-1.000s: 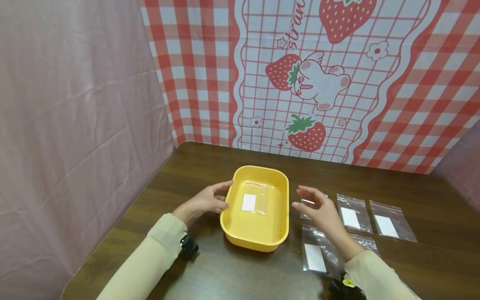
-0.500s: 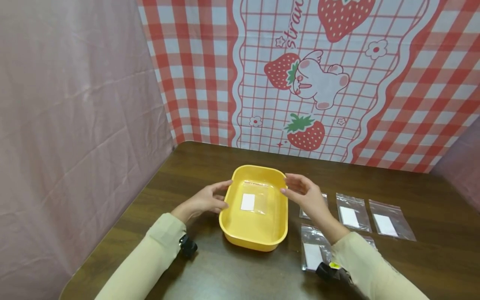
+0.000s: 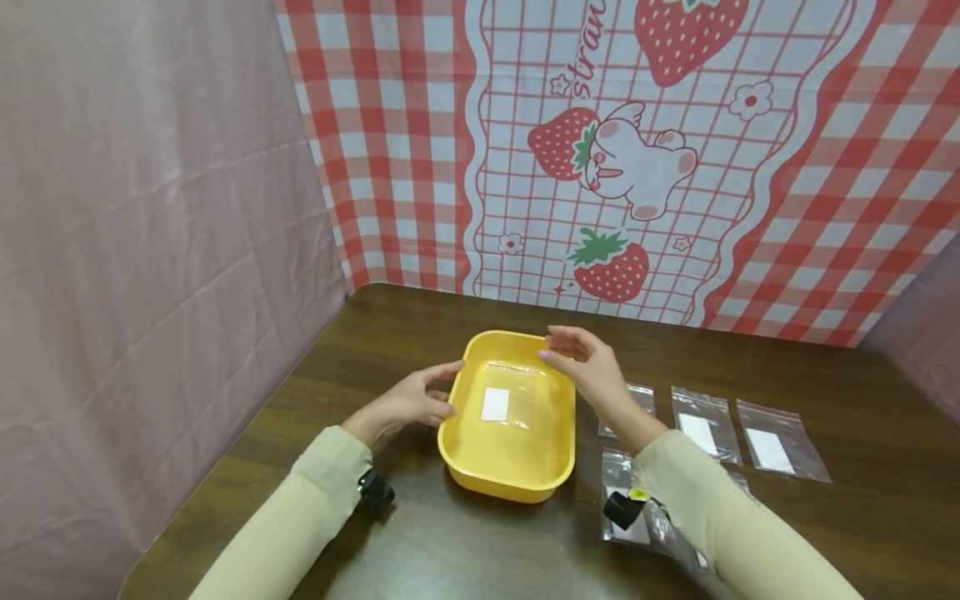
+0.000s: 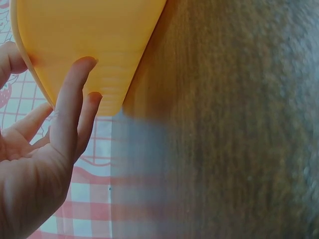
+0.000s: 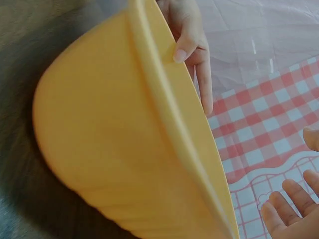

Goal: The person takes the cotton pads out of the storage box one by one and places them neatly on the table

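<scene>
A yellow plastic basin (image 3: 517, 487) stands on the table, with a clear zip bag holding a white piece (image 3: 495, 405) lying flat inside it. At its left side my left hand (image 3: 405, 400) holds the rim, thumb over the edge and fingers against the outer wall, as the left wrist view (image 4: 55, 149) also shows. My right hand (image 3: 596, 379) hovers over the far right corner of the basin. Its fingers are loosely bent and hold nothing; in the right wrist view the right-hand fingers (image 5: 294, 196) are apart from the basin rim (image 5: 164, 94).
Right of the basin lie several clear zip bags with white pieces, among them a middle back bag (image 3: 705, 425), a far right bag (image 3: 783, 442) and a front bag (image 3: 618, 467) partly under the right forearm. A strawberry-patterned cloth (image 3: 420, 167) hangs behind the brown table (image 3: 420, 325).
My right hand has moved left and farther back, from beside the bags to over the basin's far right corner. The left hand and basin have stayed in place.
</scene>
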Demonstrator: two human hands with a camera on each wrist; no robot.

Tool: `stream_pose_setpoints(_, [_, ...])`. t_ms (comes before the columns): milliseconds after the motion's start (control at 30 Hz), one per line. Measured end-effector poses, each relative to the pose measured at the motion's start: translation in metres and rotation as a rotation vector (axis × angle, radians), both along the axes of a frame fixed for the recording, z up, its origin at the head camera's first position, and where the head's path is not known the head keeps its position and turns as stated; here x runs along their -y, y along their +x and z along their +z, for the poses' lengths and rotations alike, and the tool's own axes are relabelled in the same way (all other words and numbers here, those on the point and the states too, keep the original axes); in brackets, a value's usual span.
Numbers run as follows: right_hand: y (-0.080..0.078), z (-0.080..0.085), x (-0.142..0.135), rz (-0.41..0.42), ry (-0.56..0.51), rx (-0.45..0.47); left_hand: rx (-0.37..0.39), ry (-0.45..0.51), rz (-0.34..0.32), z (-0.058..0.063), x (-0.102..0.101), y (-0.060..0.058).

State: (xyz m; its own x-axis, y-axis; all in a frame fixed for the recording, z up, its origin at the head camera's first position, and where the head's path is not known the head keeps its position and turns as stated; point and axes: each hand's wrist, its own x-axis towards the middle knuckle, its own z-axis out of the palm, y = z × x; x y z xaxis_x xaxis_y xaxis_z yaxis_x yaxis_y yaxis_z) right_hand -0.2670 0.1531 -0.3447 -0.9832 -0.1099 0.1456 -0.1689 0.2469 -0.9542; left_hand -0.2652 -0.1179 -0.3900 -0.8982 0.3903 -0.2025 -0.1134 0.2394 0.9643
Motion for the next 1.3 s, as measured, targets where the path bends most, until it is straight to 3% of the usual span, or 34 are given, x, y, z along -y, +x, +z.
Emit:
stream_pose_setpoints(433, [-0.018,0.006,0.029,-0.008,-0.092,0.069,-0.002,0.001,-0.009,0.000,0.001,0.000])
stream_pose_setpoints(733, [-0.035,0.001,0.047,-0.021,-0.152,0.180,0.000,0.001,-0.007,0.001,0.001,0.001])
stream_pose_setpoints(1067, [-0.047,-0.022,0.060,0.018,0.058,0.209,0.004,0.021,-0.023,0.000,0.002,0.000])
stream_pose_setpoints(1300, [-0.053,-0.031,0.061,0.173,0.338,0.138,-0.001,0.022,-0.031,0.000,0.003,0.000])
